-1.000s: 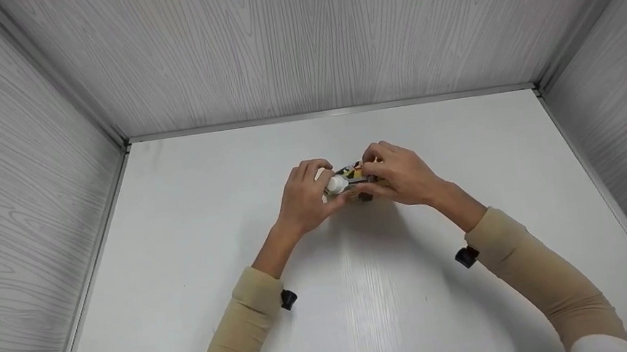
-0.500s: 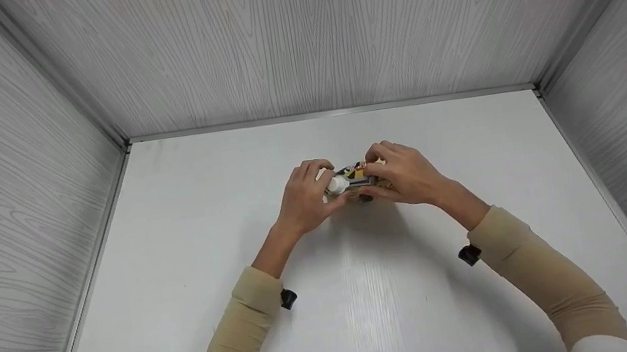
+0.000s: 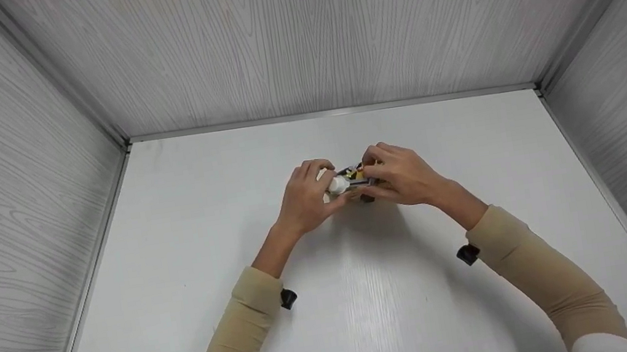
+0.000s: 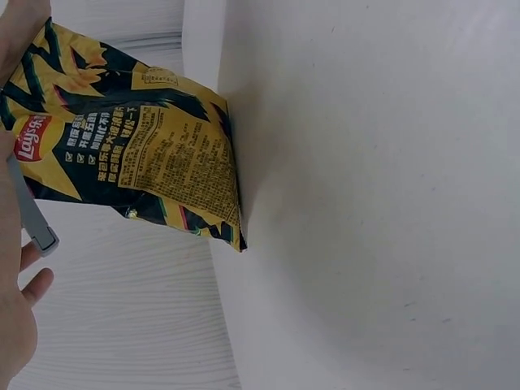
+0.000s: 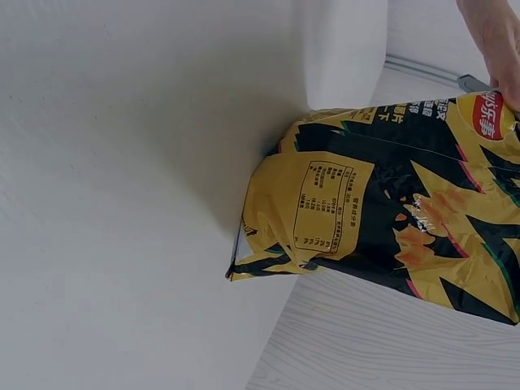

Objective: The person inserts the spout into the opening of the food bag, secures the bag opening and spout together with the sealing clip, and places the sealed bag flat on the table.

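A yellow-and-black chip bag [image 4: 175, 154] stands with its lower end on the white tabletop, its upper end between the two hands. Across its top runs a grey bag clip [image 3: 358, 182] with a round white cap [image 3: 338, 184] at the left end. The left hand [image 3: 305, 197] grips the cap end, thumb in front and fingers curled behind; in the left wrist view the clip's grey end sticks out there. My right hand [image 3: 402, 172] pinches the clip's other end and the bag's top edge between thumb and fingers. The right wrist view shows the bag, while the right hand itself is out of sight.
The white tabletop [image 3: 347, 320] is bounded by grey wood-grain panels at the back [image 3: 292, 36] and both sides, with metal strips along the joints. Each sleeve cuff carries a small black camera.
My right hand shifts slightly right, then back left along the clip, and less of the bag's yellow top shows between the hands. The left hand stays almost still.
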A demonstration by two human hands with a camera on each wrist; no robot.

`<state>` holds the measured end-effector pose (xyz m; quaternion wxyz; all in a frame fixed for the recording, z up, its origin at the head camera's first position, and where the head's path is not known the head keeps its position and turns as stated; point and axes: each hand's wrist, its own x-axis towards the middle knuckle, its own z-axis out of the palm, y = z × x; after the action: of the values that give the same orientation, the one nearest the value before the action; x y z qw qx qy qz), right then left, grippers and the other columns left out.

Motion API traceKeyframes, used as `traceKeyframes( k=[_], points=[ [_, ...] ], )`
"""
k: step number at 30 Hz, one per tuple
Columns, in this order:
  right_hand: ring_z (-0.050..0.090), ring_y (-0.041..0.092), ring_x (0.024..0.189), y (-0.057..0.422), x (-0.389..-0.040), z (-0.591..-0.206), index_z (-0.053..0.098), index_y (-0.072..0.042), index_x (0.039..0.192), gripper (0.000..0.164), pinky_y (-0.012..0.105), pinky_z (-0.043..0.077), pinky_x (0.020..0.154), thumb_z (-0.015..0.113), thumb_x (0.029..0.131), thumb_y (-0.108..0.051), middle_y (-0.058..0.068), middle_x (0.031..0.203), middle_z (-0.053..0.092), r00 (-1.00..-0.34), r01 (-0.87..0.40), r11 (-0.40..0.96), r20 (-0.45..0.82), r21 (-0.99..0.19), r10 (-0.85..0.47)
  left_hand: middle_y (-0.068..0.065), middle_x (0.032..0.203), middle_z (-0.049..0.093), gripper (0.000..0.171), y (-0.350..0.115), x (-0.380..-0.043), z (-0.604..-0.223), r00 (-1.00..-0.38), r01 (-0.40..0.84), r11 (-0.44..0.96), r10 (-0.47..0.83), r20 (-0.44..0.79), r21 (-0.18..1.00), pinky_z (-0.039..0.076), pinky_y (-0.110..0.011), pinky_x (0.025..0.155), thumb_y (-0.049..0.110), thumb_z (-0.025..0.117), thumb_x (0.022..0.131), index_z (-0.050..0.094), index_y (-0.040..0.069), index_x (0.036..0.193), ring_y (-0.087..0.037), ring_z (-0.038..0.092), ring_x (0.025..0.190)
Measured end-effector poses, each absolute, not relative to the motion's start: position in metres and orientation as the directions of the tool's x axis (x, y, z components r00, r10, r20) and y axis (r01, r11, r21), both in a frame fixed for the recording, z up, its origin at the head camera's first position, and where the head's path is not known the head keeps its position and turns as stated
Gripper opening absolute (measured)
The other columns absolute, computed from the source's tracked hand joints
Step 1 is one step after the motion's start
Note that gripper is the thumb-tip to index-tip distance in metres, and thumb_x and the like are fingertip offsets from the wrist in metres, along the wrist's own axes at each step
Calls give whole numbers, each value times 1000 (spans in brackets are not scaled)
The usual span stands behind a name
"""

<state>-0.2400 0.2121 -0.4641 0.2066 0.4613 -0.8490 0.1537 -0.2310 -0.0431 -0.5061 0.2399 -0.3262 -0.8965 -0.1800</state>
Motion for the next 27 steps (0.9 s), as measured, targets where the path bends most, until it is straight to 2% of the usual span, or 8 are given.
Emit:
traceKeyframes(
  k=[17,27],
  points=[
    [62,24,85,210,-241,-466,67,-15,90,25,41,57,71,68,103,-36,9,102,66,-455,-868,493,496,-63,-739,-7,125,64,40,-44,-230,-506,-673,666,733,512,533,136,55,-40,101,43,81,92,71,9,111,-24,62,118],
    [60,24,83,212,-241,-467,68,-16,90,25,41,56,69,66,104,-37,10,102,66,-465,-869,485,500,-99,-731,-7,126,64,41,-41,-230,-506,-679,667,733,520,518,138,54,-40,102,43,78,94,70,9,115,-25,60,120]
  ],
)
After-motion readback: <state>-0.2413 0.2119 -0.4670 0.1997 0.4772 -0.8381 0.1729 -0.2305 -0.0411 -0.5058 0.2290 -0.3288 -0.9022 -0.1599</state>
